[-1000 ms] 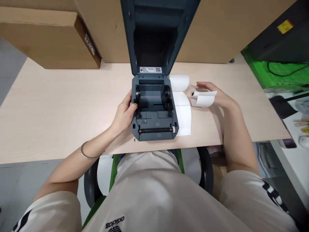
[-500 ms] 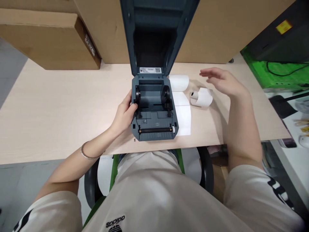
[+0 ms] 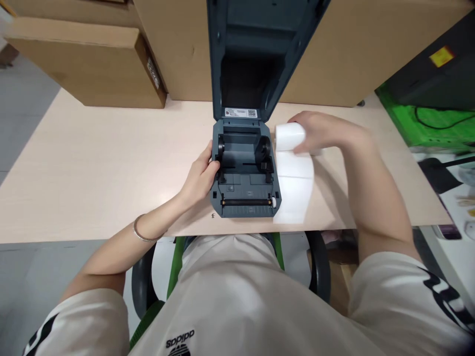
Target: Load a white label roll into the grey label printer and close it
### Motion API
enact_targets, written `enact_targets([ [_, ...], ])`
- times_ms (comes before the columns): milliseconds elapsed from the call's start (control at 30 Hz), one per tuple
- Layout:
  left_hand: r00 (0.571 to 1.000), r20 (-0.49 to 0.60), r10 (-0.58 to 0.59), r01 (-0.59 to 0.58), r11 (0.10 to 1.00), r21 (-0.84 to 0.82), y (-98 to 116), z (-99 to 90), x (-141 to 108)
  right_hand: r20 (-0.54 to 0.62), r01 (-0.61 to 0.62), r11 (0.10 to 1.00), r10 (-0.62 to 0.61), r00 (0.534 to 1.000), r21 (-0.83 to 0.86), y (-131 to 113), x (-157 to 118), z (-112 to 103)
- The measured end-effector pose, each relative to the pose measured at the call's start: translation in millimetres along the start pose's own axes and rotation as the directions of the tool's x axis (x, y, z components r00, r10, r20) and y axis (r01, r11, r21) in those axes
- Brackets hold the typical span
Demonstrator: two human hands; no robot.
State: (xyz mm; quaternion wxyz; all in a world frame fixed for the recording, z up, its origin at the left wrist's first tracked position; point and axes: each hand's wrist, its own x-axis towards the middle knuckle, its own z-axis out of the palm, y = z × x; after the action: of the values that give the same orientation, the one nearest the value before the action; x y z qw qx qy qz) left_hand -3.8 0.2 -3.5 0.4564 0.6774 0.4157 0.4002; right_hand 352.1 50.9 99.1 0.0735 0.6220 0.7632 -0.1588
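A dark blue-grey label printer [image 3: 245, 168] stands on the table with its lid [image 3: 265, 49] raised and its inside bare, roller at the front. My left hand [image 3: 198, 175] is closed around its left edge, thumb over the rim. Beside the printer's right side, my right hand [image 3: 315, 132], slightly blurred, has its fingers wrapped around the right end of a white label roll [image 3: 289, 137]. From that roll a loose paper strip [image 3: 295, 185] runs toward the table's front edge. The smaller paper roll is mostly hidden behind my right hand.
Cardboard boxes line the back; a flat one [image 3: 96, 69] rests on the table [image 3: 92, 168] at the left. To the right are a green surface [image 3: 434, 123] with a black cable and a dark box [image 3: 445, 74]. Chair armrests [image 3: 319, 264] sit below the table edge.
My right hand has come left and down from above the small roll and closed on the label roll. The roll and its strip have shifted slightly. My left hand keeps its grip on the printer.
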Motion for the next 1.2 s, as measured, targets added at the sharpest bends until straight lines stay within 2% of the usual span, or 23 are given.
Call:
enact_targets([
  [167, 1.0, 0.007, -0.02, 0.02, 1.0, 0.012, -0.2, 0.5, 0.2, 0.017, -0.078, 0.995, 0.077, 0.997, 0.058, 9.5, -65.3, -36.5],
  [233, 1.0, 0.016, -0.017, 0.017, 1.0, 0.018, 0.3, 0.4, 0.6, -0.011, -0.096, 0.993, 0.097, 0.995, 0.064, -0.2, -81.1, -46.4],
  [300, 1.0, 0.02, -0.006, 0.005, 1.0, 0.023, 0.5, 0.2, 1.3, -0.049, -0.02, 0.998, 0.023, 0.999, 0.066, -20.1, -85.2, -49.5],
  [433, 0.998, 0.03, 0.053, -0.054, 0.998, 0.021, -0.2, 0.1, 2.5, -0.116, 0.242, 0.965, -0.23, 0.966, 0.1, -75.5, -64.4, -40.6],
  [500, 0.998, 0.024, 0.062, -0.062, 0.998, 0.018, -0.9, 0.5, 2.5, -0.104, 0.281, 0.956, -0.272, 0.957, 0.089, -98.0, -47.5, -33.1],
  [567, 0.998, 0.018, 0.064, -0.064, 0.998, 0.006, -1.8, 0.9, 2.0, -0.078, 0.269, 0.962, -0.265, 0.961, 0.049, -111.4, -31.6, -26.0],
  [700, 0.998, 0.017, 0.054, -0.053, 0.998, -0.013, -3.3, 1.2, 0.6, -0.054, 0.257, 0.966, -0.256, 0.965, 0.01, -116.5, -11.0, -16.3],
  [800, 1.0, 0.017, 0.023, -0.023, 1.0, 0.014, -3.1, 1.0, 0.2, -0.04, 0.261, 0.965, -0.26, 0.965, 0.012, -114.2, -6.0, -13.4],
  [933, 0.999, 0.026, 0.041, -0.042, 0.999, 0.018, -1.3, 1.8, 0.9, -0.045, 0.237, 0.971, -0.236, 0.971, 0.014, -111.4, -3.2, -11.4],
  [1067, 0.998, 0.028, 0.055, -0.055, 0.998, 0.011, -1.8, 2.6, 1.7, -0.025, 0.249, 0.969, -0.248, 0.968, 0.007, -111.4, 4.3, -5.3],
  [1200, 1.0, 0.017, 0.014, -0.014, 1.0, 0.002, -4.2, 2.0, 1.1, 0.008, 0.294, 0.956, -0.294, 0.956, -0.015, -113.0, 17.1, 9.0],
])
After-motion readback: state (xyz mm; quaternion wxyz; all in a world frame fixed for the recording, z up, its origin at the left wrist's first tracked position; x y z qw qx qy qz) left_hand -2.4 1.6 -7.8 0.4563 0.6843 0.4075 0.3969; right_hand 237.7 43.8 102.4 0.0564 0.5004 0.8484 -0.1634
